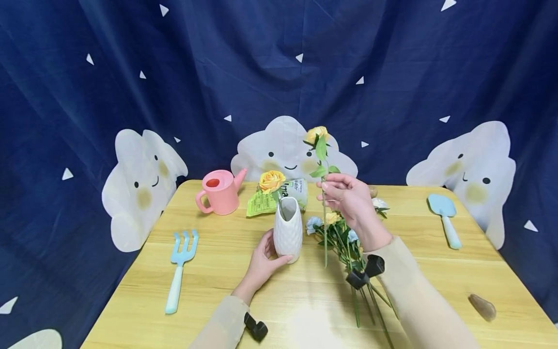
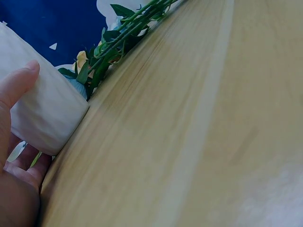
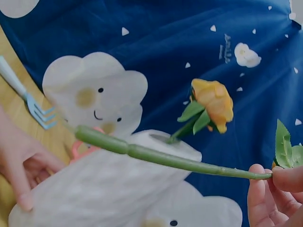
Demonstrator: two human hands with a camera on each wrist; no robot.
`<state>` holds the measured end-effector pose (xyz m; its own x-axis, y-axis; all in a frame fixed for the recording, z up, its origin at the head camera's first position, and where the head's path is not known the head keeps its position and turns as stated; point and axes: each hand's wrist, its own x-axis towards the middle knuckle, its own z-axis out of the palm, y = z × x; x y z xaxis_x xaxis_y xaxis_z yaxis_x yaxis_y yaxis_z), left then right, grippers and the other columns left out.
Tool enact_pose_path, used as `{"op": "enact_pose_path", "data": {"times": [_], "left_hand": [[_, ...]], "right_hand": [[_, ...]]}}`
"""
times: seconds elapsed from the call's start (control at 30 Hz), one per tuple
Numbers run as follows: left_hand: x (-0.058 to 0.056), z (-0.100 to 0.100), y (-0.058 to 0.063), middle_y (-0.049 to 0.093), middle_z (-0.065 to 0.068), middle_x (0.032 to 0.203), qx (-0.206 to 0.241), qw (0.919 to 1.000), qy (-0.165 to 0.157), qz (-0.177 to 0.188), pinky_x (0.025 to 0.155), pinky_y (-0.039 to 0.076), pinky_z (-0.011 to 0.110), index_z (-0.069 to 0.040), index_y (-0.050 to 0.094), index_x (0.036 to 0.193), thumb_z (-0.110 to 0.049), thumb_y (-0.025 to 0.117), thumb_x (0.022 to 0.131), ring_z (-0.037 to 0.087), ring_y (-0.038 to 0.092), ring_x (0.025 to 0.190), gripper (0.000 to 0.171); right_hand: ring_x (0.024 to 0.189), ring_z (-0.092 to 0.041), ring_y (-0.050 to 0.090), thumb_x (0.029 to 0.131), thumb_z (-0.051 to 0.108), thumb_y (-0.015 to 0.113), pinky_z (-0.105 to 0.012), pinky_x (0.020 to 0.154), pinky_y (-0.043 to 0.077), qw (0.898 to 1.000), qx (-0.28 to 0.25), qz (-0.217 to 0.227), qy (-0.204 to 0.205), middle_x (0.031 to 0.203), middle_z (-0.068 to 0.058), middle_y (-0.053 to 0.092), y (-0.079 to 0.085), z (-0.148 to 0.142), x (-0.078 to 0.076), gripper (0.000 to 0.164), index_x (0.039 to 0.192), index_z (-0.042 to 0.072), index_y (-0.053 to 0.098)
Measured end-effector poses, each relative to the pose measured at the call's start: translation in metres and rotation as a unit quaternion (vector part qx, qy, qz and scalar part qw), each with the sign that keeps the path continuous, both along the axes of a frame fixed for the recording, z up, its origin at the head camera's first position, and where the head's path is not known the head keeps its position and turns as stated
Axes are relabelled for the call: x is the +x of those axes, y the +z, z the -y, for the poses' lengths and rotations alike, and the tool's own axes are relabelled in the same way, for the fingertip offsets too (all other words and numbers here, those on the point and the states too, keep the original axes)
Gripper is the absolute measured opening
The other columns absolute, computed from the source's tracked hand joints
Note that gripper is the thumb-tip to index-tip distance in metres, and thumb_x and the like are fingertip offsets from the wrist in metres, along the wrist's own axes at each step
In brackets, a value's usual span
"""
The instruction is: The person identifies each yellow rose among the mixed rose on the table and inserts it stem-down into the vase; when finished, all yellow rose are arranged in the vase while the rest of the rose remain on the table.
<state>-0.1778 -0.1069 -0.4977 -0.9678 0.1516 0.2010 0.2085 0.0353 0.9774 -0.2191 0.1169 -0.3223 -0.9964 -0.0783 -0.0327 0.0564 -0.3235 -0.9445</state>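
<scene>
A white textured vase (image 1: 288,232) stands on the table with one yellow-orange rose (image 1: 272,182) in its mouth. My left hand (image 1: 267,264) holds the vase low down, thumb across its front and fingers behind, as the left wrist view shows too. To the right of the vase, my right hand (image 1: 348,196) pinches the green stem of a second yellow rose (image 1: 317,134) between thumb and fingers. Its bloom points up and the stem (image 3: 170,161) hangs below the hand, apart from the vase. Beneath my right forearm lies a bunch of blue and yellow flowers (image 1: 344,242), partly hidden.
Behind the vase lies a green packet (image 1: 261,203), with a pink watering can (image 1: 221,192) to its left. A blue hand fork (image 1: 180,266) lies at left. On the right are a blue trowel (image 1: 445,218), a brown stone (image 1: 482,307) and a white flower (image 1: 380,204).
</scene>
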Motion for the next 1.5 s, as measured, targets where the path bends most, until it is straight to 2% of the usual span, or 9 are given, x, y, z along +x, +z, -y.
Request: {"op": "enact_pose_path", "data": {"times": [0.3,0.5,0.67,0.87,1.07,1.2,1.5], "left_hand": [[0.001,-0.001,-0.001,0.046,0.016,0.135,-0.002,1.0,-0.002,0.0,0.104,0.034,0.036,-0.006,0.039,0.137,-0.007,0.081,0.07,0.026,0.043,0.125,0.079],[-0.002,0.0,-0.003,0.046,0.018,0.135,0.002,1.0,-0.003,-0.001,0.103,0.034,0.037,-0.005,0.038,0.137,-0.008,0.081,0.07,0.028,0.042,0.125,0.079],[-0.002,0.0,-0.003,0.046,0.018,0.135,0.004,1.0,-0.002,-0.001,0.103,0.034,0.038,-0.003,0.038,0.137,-0.006,0.081,0.07,0.029,0.042,0.125,0.08],[-0.001,0.0,-0.003,0.045,0.018,0.136,0.005,1.0,-0.004,-0.004,0.104,0.033,0.038,-0.003,0.037,0.138,-0.006,0.081,0.07,0.028,0.041,0.126,0.08],[0.0,-0.001,-0.001,0.045,0.018,0.136,0.005,1.0,0.001,-0.003,0.103,0.034,0.038,-0.004,0.038,0.138,-0.005,0.081,0.07,0.028,0.042,0.125,0.08],[0.0,-0.001,-0.001,0.046,0.019,0.135,0.009,0.9999,0.0,-0.008,0.103,0.034,0.039,-0.002,0.038,0.137,-0.004,0.08,0.071,0.029,0.043,0.124,0.079],[0.0,-0.002,-0.002,0.047,0.02,0.133,0.009,0.9998,0.002,-0.016,0.102,0.036,0.041,-0.001,0.038,0.137,-0.002,0.079,0.071,0.031,0.044,0.123,0.077]], "right_hand": [[0.064,-0.018,0.067,0.087,-0.001,0.061,-0.023,0.054,0.052,1.0,-0.001,-0.022,0.006,0.088,-0.007,0.069,0.025,0.026,-0.009,0.017,0.104,0.003,0.057],[0.063,-0.02,0.067,0.087,-0.003,0.061,-0.024,0.054,0.052,0.999,-0.003,-0.053,0.001,0.088,-0.008,0.069,0.039,0.039,-0.025,0.02,0.105,0.003,0.057],[0.063,-0.02,0.067,0.084,-0.006,0.063,-0.025,0.056,0.054,0.995,-0.001,-0.101,-0.024,0.086,-0.008,0.069,0.046,0.049,-0.034,0.022,0.105,0.001,0.06],[0.063,-0.021,0.068,0.083,-0.009,0.063,-0.026,0.057,0.055,0.99,-0.014,-0.13,-0.048,0.082,-0.007,0.068,0.048,0.058,-0.036,0.024,0.104,0.0,0.061],[0.064,-0.02,0.067,0.08,-0.01,0.066,-0.029,0.059,0.055,0.98,0.007,-0.181,-0.088,0.085,-0.008,0.069,0.054,0.062,-0.039,0.025,0.103,0.0,0.063],[0.063,-0.018,0.067,0.081,-0.009,0.066,-0.028,0.06,0.055,0.978,0.031,-0.184,-0.096,0.085,-0.008,0.069,0.05,0.062,-0.041,0.025,0.105,0.0,0.063],[0.065,-0.021,0.067,0.082,-0.004,0.067,-0.029,0.061,0.056,0.976,0.078,-0.183,-0.087,0.085,-0.009,0.067,0.024,0.064,-0.035,0.025,0.107,-0.003,0.062]]}}
